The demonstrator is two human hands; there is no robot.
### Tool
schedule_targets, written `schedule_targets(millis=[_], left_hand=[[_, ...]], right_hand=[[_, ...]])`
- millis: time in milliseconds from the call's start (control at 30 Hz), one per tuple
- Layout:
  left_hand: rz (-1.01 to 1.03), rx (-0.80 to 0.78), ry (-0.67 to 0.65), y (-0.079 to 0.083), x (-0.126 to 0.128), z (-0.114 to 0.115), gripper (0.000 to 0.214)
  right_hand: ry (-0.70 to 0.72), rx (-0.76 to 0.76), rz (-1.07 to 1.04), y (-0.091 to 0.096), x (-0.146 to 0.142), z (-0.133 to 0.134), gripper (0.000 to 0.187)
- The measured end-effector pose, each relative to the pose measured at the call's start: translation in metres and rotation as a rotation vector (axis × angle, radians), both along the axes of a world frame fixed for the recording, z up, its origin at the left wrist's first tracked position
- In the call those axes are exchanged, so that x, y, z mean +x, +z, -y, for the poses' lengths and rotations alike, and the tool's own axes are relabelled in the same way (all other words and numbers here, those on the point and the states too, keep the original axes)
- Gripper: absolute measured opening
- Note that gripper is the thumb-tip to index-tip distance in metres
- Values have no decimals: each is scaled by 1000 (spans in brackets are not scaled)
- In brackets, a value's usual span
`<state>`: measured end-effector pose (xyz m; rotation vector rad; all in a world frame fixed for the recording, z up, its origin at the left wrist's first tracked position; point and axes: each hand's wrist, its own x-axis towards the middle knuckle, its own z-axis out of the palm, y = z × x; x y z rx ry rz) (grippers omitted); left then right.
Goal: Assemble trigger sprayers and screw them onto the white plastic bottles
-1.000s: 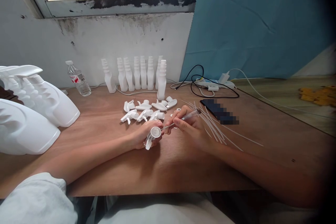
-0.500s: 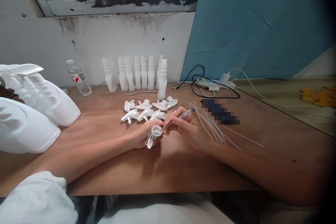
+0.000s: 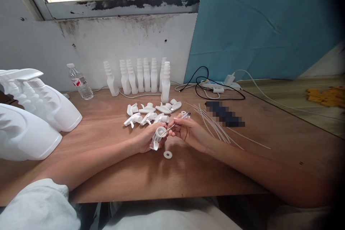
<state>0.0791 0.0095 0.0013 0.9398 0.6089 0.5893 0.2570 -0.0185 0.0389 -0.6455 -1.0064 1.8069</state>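
Observation:
My left hand (image 3: 147, 137) is wrapped round a white trigger spray head (image 3: 156, 140), its round open collar turned up toward me. My right hand (image 3: 190, 131) grips a small screwdriver (image 3: 185, 115) with a clear handle. The thin metal shaft slants down to the left, its tip at or inside the collar; exact contact cannot be made out. A white ring washer (image 3: 167, 155) lies flat on the wooden table (image 3: 188, 179) just below my hands. Several more trigger spray heads (image 3: 133, 119) lie in two rows behind my left hand.
Several small white bottles (image 3: 146, 75) stand along the wall. At the left are large white spray bottles (image 3: 58, 106) and a water bottle (image 3: 81, 82). Thin white tubes (image 3: 215, 127) lie to the right, beside a pixelated dark object (image 3: 225, 114). Behind them are a power strip (image 3: 215, 85) and cables.
A white ring washer now lies on the table below the spray head, where bare wood showed before. My right hand has shifted slightly left and tilted the screwdriver more steeply.

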Motion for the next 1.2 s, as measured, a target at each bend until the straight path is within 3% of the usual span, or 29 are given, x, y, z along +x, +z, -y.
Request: schedule_targets(millis=[100,233,367,500,600,700,833,933,1000,1067,1200], left_hand=[[-8,12,29,2,0,2,30],[7,40,135,5,2,6,29],[13,78,178,9,3,11,32],[-23,164,203,12,1,16,38],[-8,255,162,10,-6,17,39],[-66,415,134,8,-14,18,36],[-209,646,230,8,-23,22,35],[-399,896,311,9,-35,22,24],[-557,1058,354,9,-46,19,18],[-675,1182,402,8,-56,13,16],[-815,1360,488,8,-65,-3,19]], right_hand=[[1,30,4,0,1,0,13],[15,218,69,-2,11,-5,18],[262,373,215,-4,20,-7,19],[460,307,336,-4,22,-3,22],[386,367,451,0,26,-7,23],[123,570,630,7,35,-17,22],[-199,796,816,16,55,-33,17],[-369,990,1077,19,73,-46,13],[-320,1136,1283,17,85,-56,10],[-163,1222,1432,12,96,-66,11],[-5,1223,1564,-9,114,-86,20]])
